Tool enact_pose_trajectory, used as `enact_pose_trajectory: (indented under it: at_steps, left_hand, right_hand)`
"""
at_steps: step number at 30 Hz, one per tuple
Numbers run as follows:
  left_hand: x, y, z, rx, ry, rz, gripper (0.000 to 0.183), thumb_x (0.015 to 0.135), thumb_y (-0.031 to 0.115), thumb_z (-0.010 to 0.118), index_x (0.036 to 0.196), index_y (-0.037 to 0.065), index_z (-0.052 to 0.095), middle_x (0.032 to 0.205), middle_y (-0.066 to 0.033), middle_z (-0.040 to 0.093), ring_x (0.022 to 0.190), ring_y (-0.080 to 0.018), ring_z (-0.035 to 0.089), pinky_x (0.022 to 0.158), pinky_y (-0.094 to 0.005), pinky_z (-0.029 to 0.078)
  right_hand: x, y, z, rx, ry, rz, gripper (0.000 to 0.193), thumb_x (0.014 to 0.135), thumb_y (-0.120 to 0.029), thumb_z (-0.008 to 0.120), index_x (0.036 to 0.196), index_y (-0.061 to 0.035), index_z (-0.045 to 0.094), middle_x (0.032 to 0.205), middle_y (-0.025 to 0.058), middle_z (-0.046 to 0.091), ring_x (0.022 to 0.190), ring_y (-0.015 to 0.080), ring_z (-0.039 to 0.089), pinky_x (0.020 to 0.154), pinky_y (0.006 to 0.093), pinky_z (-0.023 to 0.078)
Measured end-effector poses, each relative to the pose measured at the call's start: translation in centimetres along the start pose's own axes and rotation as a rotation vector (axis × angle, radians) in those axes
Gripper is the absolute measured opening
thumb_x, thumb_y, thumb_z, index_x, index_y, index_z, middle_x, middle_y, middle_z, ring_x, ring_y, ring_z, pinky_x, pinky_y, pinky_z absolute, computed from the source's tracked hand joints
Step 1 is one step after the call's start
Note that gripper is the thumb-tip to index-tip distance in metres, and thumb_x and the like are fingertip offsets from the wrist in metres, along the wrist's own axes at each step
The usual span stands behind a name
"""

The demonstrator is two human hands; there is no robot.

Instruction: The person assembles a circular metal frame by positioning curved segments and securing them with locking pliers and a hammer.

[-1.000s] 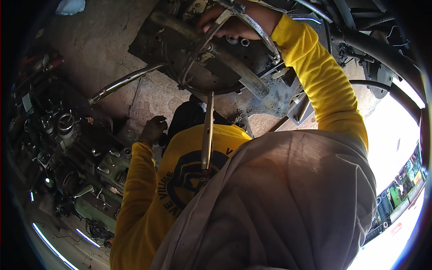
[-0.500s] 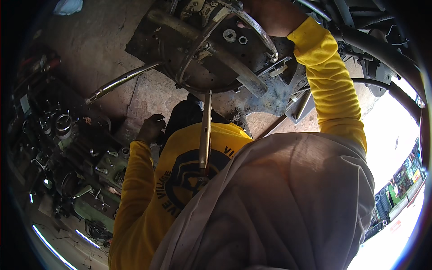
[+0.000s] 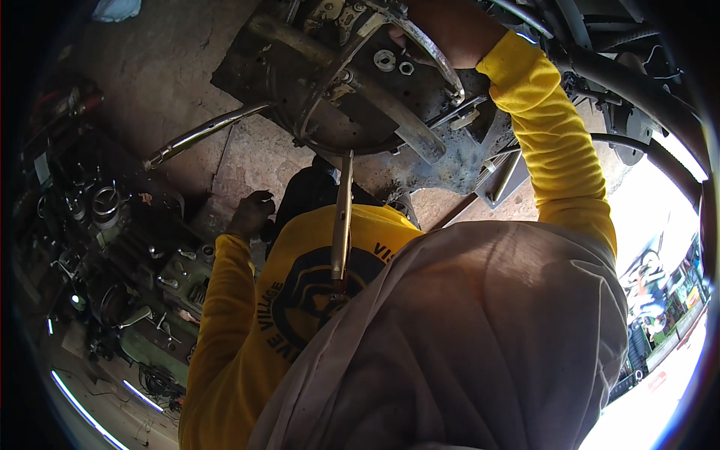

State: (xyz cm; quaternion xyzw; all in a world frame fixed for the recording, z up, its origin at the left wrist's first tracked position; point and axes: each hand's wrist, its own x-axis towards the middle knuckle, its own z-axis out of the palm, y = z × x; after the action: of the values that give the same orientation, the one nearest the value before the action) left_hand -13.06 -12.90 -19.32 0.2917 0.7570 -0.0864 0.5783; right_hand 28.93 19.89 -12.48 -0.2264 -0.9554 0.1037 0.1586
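Observation:
My right hand (image 3: 439, 34) reaches to the top of the picture, over a dark, worn metal plate (image 3: 247, 64) and behind a curved metal ring (image 3: 427, 43). One fingertip shows beside the ring; the other fingers are hidden, so what they hold cannot be told. Near that fingertip lie a round metal washer (image 3: 385, 60) and a hex nut (image 3: 406, 68). My left hand (image 3: 250, 216) hangs low beside my dark trousers, away from the plate. Its fingers look loosely apart in the shadow, with nothing visible in them.
Long metal handles (image 3: 210, 133) stick out from the ring, one pointing toward my chest. A thick metal bar (image 3: 401, 124) crosses beneath it. A greenish machine (image 3: 154, 349) with levers stands at left. Dark pipes (image 3: 637, 82) run along the right.
My right forearm and hand have shifted slightly up and left, and the visible fingertip with them. The left hand stays in place. The washer and nut lie where they were.

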Motion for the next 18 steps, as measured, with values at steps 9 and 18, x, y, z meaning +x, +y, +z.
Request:
enact_pose_trajectory:
  at_steps: [9, 18]
  left_hand:
    - [0.4, 0.3, -0.2, 0.011, -0.045, -0.047, 0.042, 0.079, 0.014, 0.065, 0.118, -0.002, 0.066, 0.114, -0.0235, 0.069, 0.098, -0.0294, 0.071, 0.085, -0.0358, 0.057]
    - [1.9, -3.3, -0.7, 0.668, -0.012, 0.538, 0.027, 0.084, 0.009, 0.061, 0.109, 0.003, 0.071, 0.132, -0.0230, 0.059, 0.112, -0.0294, 0.066, 0.092, -0.0373, 0.056]
  right_hand:
    - [3.1, -1.0, -1.2, 0.713, -0.360, 0.112, 0.031, 0.091, -0.021, 0.066, 0.116, -0.0025, 0.066, 0.103, 0.0205, 0.066, 0.093, 0.0367, 0.064, 0.085, 0.0433, 0.054]
    - [4.3, -1.5, 1.6, 0.783, -0.328, 0.009, 0.031, 0.090, -0.027, 0.068, 0.110, -0.0028, 0.067, 0.099, 0.0206, 0.066, 0.089, 0.0371, 0.064, 0.082, 0.0438, 0.054]
